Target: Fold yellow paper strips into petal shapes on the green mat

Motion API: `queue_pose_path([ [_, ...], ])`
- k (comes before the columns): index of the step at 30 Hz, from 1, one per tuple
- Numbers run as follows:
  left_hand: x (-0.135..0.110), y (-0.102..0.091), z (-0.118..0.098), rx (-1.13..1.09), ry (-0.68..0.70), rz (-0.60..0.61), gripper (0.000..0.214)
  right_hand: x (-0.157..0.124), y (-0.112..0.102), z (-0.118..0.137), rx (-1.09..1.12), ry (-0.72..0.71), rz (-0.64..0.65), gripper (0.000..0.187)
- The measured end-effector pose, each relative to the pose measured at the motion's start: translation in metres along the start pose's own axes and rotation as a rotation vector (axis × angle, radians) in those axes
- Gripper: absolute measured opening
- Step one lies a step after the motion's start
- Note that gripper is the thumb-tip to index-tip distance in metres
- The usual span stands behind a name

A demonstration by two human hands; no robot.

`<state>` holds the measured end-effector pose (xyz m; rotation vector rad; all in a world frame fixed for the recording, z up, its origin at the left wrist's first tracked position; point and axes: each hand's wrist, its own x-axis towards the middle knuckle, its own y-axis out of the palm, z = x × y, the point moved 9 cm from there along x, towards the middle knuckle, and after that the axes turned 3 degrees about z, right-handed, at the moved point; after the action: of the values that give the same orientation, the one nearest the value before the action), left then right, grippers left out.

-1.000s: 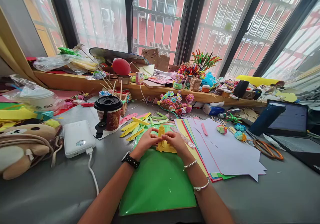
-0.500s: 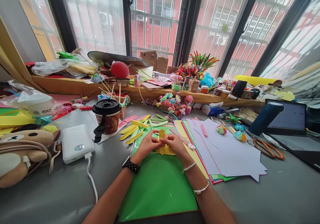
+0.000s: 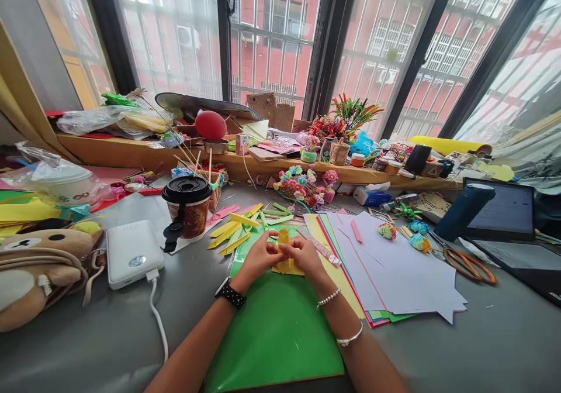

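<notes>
Both my hands meet over a green board [image 3: 274,334], pinching a small folded piece of yellow paper [image 3: 283,235]. My left hand [image 3: 258,257] grips its left side, and my right hand [image 3: 305,255] holds it from the right with thumb and fingertips. Its top stands up above my fingers; the lower part is partly covered by them. Directly beneath, another piece of yellow paper [image 3: 289,267] lies on the board. Several folded yellow paper strips [image 3: 232,229] are piled just beyond my left hand, with green strips [image 3: 278,211] behind. A ruler [image 3: 322,247] lies right of my right hand.
A lidded coffee cup [image 3: 188,206] and a white power bank [image 3: 134,252] with its cable stand at left, beside a plush toy [image 3: 44,264]. Coloured paper sheets [image 3: 394,276] are stacked at right, near orange-handled scissors [image 3: 471,266], a dark blue bottle [image 3: 464,209] and a laptop [image 3: 504,223].
The folded yellow paper sits slightly lower and more hidden between my fingers. My hands stay close together in nearly the same place; the view has shifted slightly.
</notes>
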<state>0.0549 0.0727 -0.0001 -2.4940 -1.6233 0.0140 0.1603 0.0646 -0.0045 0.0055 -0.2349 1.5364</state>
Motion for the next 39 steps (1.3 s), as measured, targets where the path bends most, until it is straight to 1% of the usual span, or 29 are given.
queue_pose_path([
  [2,-0.001,0.001,-0.001,-0.013,-0.013,0.010,0.051,0.000,0.001,0.003,0.011,-0.009,0.017,0.028],
  [4,-0.001,0.003,0.000,-0.017,-0.025,0.050,0.052,-0.001,0.001,0.007,0.027,-0.024,0.024,0.026],
  [7,-0.001,0.008,0.003,-0.020,-0.042,0.111,0.051,-0.001,-0.001,0.010,0.036,-0.038,-0.004,0.026],
  [13,-0.001,0.010,0.005,-0.063,-0.044,0.128,0.051,-0.001,0.000,0.012,0.001,-0.073,-0.016,0.028],
  [16,-0.001,0.002,0.004,-0.120,-0.058,0.065,0.052,0.000,0.001,0.014,0.002,-0.099,-0.007,0.028],
  [20,-0.001,-0.021,0.002,-0.304,-0.074,-0.127,0.052,0.002,0.006,0.012,0.039,-0.072,0.067,0.037],
  [22,-0.001,-0.028,0.003,-0.387,-0.075,-0.176,0.050,0.002,0.008,0.011,0.004,-0.068,0.092,0.039],
  [25,-0.002,-0.029,0.002,-0.436,-0.069,-0.186,0.047,0.001,0.006,0.013,-0.070,-0.095,0.079,0.032],
  [28,-0.003,-0.027,0.002,-0.438,-0.077,-0.178,0.047,-0.001,0.004,0.015,-0.055,-0.089,0.061,0.027],
  [34,-0.004,-0.027,0.007,-0.404,-0.128,-0.185,0.050,-0.003,0.004,0.018,-0.041,-0.075,0.065,0.021],
  [39,-0.004,-0.028,0.009,-0.386,-0.138,-0.185,0.049,-0.004,0.004,0.018,-0.050,-0.070,0.065,0.017],
])
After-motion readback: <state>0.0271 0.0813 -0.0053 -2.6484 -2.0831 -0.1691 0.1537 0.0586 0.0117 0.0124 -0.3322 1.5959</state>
